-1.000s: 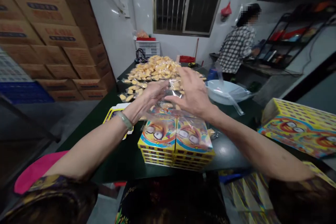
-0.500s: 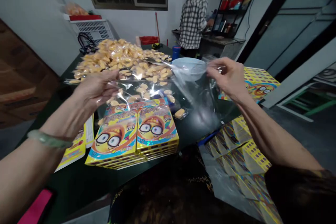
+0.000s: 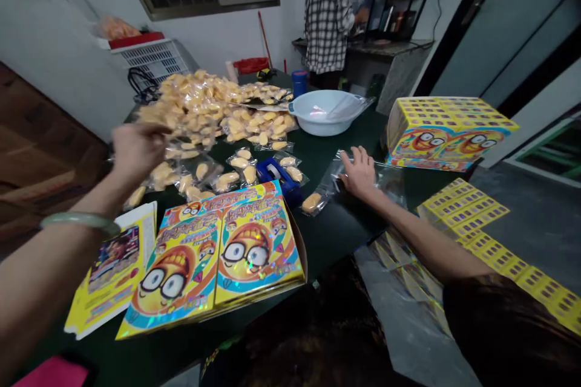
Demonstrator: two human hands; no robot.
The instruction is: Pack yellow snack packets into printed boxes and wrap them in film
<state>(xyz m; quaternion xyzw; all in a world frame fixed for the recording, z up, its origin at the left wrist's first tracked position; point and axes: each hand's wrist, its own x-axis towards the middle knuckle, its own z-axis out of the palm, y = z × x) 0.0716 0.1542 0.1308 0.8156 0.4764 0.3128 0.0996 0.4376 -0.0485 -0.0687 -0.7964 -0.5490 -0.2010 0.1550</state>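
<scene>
My right hand [image 3: 361, 174] lies on a clear plastic bag [image 3: 391, 180] on the dark table, fingers apart. Beside it is a single wrapped yellow piece [image 3: 311, 202]. My left hand [image 3: 138, 148] is over the near left edge of a large pile of wrapped yellow pieces [image 3: 200, 100]. Motion smears its fingers, so I cannot tell whether they hold anything. Between my arms stands a colourful cartoon-face display box [image 3: 218, 254]. Behind this box sits a blue tape dispenser [image 3: 279, 178], with loose wrapped pieces around it.
A pale blue basin [image 3: 324, 115] stands behind my right hand. Another yellow cartoon box [image 3: 447, 133] is at the right. Yellow printed cartons [image 3: 467, 208] lie lower right. A flat yellow card [image 3: 115, 266] rests at left. A person in a checked shirt [image 3: 329, 18] stands at the back counter.
The clear bag, stretched between both hands before, now lies on the table under my right hand. My left hand has moved left to the pile. The view has shifted.
</scene>
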